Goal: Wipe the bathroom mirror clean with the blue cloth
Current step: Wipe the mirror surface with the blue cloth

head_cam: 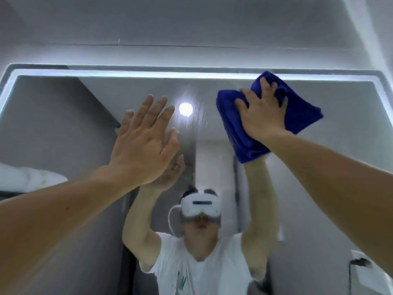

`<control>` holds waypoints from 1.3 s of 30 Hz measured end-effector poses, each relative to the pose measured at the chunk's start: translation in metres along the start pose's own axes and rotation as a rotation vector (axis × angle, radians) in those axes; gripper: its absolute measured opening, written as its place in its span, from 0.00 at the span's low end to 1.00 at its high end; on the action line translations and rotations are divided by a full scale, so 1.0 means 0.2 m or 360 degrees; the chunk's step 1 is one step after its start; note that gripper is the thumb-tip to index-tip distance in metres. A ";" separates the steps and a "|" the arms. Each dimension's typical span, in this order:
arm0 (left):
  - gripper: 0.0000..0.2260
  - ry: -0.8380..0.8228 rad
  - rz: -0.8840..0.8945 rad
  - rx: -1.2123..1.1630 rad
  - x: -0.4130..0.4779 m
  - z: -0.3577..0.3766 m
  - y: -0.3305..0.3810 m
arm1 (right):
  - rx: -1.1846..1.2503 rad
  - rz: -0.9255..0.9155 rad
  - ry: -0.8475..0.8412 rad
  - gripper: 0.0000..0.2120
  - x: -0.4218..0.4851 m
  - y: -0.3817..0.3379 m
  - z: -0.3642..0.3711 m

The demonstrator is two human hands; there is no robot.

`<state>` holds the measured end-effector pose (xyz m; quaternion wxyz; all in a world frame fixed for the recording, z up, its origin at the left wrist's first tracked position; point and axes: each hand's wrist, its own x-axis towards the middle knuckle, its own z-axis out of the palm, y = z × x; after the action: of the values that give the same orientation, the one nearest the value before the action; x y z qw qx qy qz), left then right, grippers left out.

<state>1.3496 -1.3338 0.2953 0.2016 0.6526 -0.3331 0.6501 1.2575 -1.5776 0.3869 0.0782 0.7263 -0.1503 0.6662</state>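
Observation:
The bathroom mirror fills most of the view, with a lit strip along its top and side edges. A folded blue cloth lies flat against the glass near the upper right corner. My right hand presses the cloth to the mirror, fingers bunching some of the fabric. My left hand is raised near the glass left of centre, fingers straight and together, holding nothing. Its reflection shows just behind it.
The mirror reflects a person in a white shirt wearing a white headset, and a round ceiling light. White towels sit at the left edge. A white fixture is at the lower right. Grey wall lies above the mirror.

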 end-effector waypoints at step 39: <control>0.33 0.0093 -0.0006 0.0044 -0.02 -0.15 -0.14 | 0.0131 -0.1250 -0.0186 0.20 -0.70 -0.39 0.18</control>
<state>1.3470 -1.2928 0.2973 0.2034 0.6366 -0.3167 0.6731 1.3075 -1.4988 0.2520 0.2891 0.7677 0.1613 0.5486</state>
